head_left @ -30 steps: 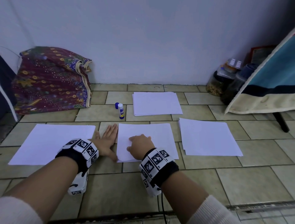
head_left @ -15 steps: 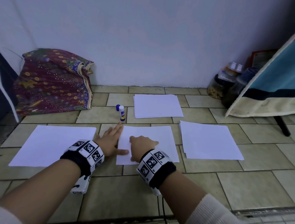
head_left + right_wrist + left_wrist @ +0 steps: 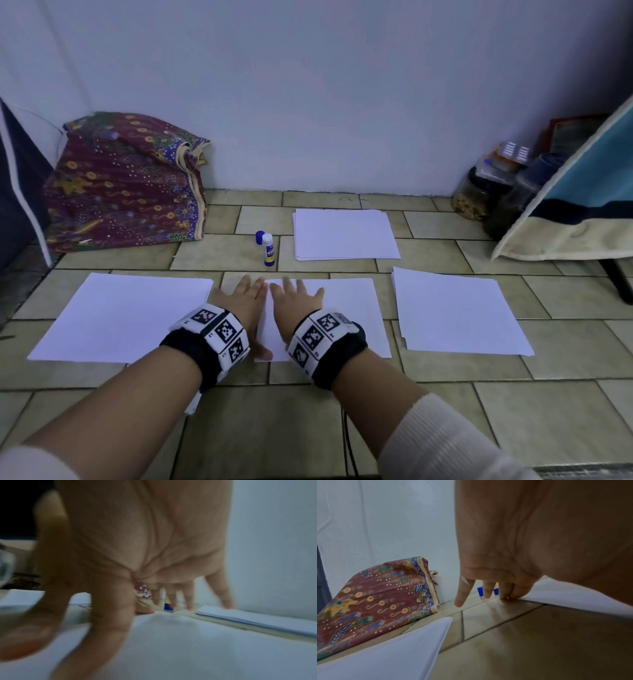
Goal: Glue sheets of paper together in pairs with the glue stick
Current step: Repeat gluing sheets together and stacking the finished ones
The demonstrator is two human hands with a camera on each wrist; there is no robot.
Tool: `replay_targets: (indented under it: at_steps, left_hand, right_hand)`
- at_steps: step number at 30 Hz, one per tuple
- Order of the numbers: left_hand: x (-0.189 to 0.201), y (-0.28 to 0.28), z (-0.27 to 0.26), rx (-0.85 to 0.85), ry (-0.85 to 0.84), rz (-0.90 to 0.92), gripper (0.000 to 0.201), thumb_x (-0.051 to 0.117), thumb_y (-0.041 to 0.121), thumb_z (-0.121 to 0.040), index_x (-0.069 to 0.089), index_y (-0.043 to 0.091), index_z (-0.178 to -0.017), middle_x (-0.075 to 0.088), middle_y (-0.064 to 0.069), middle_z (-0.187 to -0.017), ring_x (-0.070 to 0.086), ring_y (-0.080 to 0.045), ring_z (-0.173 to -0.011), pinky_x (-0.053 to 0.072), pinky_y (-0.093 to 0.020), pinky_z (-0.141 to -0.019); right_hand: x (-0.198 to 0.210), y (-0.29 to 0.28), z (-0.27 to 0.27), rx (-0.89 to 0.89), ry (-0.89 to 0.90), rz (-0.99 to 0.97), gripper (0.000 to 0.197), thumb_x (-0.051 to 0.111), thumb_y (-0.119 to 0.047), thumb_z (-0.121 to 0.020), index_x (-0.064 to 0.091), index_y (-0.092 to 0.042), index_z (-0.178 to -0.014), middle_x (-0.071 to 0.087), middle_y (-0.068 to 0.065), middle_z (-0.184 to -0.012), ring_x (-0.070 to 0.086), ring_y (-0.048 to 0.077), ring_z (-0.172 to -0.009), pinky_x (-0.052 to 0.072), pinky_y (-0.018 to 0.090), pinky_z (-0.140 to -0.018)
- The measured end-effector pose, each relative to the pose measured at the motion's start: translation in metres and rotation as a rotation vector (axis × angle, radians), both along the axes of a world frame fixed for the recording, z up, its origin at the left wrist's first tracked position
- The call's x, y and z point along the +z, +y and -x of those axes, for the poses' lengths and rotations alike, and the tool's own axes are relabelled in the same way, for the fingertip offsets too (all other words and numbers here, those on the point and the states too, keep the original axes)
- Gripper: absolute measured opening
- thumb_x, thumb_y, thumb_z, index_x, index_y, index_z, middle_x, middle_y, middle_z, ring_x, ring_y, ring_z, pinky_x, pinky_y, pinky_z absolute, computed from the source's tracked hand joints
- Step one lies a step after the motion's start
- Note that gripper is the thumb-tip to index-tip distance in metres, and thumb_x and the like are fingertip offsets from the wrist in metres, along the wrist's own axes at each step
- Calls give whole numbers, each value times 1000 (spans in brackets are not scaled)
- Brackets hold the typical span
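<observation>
Both hands lie flat, fingers straight, on the white rectangular paper sheet [image 3: 346,308]: left hand [image 3: 245,303] at its left edge, right hand [image 3: 296,301] beside it. The small white-and-blue glue stick [image 3: 268,249] stands beyond the sheet.

White paper sheets [image 3: 349,308] lie flat; glue stick [image 3: 268,249] upright beyond.

I see three paper stacks in a row on the floor [image 3: 445,404]: left stack [image 3: 120,318], middle stack [image 3: 346,308], right stack [image 3: 455,311]. A fourth stack [image 3: 344,234] lies behind the middle one, the glue stick [image 3: 268,249] upright just left of it, a cloth bundle [image 3: 126,181] far left against the wall.
</observation>
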State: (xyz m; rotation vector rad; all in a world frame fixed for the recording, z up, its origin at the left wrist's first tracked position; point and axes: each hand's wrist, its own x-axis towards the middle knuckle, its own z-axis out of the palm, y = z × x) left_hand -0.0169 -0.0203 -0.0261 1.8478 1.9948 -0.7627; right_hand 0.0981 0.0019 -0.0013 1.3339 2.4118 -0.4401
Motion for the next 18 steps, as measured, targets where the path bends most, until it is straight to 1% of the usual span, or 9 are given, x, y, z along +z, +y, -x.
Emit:
replay_targets:
  at_steps: [2,3,5,8,12,14,16,17,18]
  left_hand:
    - [1,-3,0,-2,-2,-12,133,70,70,-66,-16,15,-151,-18,3,-159,-18,-20,-147,15,-58,-115]
    - [2,-4,-1,-4,4,-9,132,69,69,-67,-16,14,-151,-19,3,-159,-18,-19,-146,14,-59,-115]
    - [3,-4,-2,-14,23,-1,132,68,70,-68,-17,11,-150,-19,1,-159,-19,-19,-146,11,-60,-115]
    - [4,-4,-3,-18,25,3,131,66,70,-69,-17,10,-150,-19,-1,-159,-18,-20,-146,9,-62,-115]
    - [9,-1,-2,-19,33,46,133,66,72,-69,-20,10,-149,-21,0,-159,-20,-23,-146,5,-65,-112]
    - [9,1,-3,-30,47,55,134,65,74,-68,-20,9,-149,-21,-1,-159,-21,-24,-146,5,-67,-112]
    - [6,1,-2,-37,48,47,135,64,75,-67,-20,10,-150,-21,-1,-159,-21,-24,-146,5,-67,-112]
    - [4,0,0,-35,45,39,135,64,76,-66,-20,11,-150,-22,0,-159,-22,-23,-145,5,-67,-112]
    - [3,0,1,-34,42,32,135,63,77,-65,-20,12,-150,-22,1,-159,-22,-23,-145,5,-67,-112]
  right_hand:
    - [-5,12,-3,112,30,128,94,64,-15,-87,-3,-18,-152,-2,-1,-160,-2,21,-147,9,62,-113]
    - [-7,18,-7,150,8,161,105,72,-19,-82,-6,-19,-152,-4,-4,-160,-2,19,-147,8,63,-112]
    - [-11,26,-19,166,-15,160,116,79,-33,-74,-6,-21,-152,-5,-8,-160,-1,15,-147,3,64,-111]
    - [-9,33,-39,79,26,168,114,76,-47,-73,-3,-26,-152,-1,-8,-160,6,16,-147,-2,63,-112]
    - [-4,43,-65,-76,31,174,101,64,-59,-79,2,-27,-152,11,-3,-159,20,23,-144,2,59,-115]
    - [-4,51,-81,-160,20,167,98,63,-60,-80,7,-25,-152,24,0,-156,27,24,-141,13,56,-115]
    - [-4,57,-96,-231,16,149,99,69,-57,-76,13,-23,-150,39,4,-147,36,26,-136,26,52,-112]
    - [-4,59,-102,-257,14,129,100,72,-54,-73,14,-23,-148,43,5,-143,38,27,-133,27,52,-111]
    - [-5,59,-107,-277,11,107,101,75,-51,-72,15,-21,-148,45,6,-140,39,27,-133,23,52,-113]
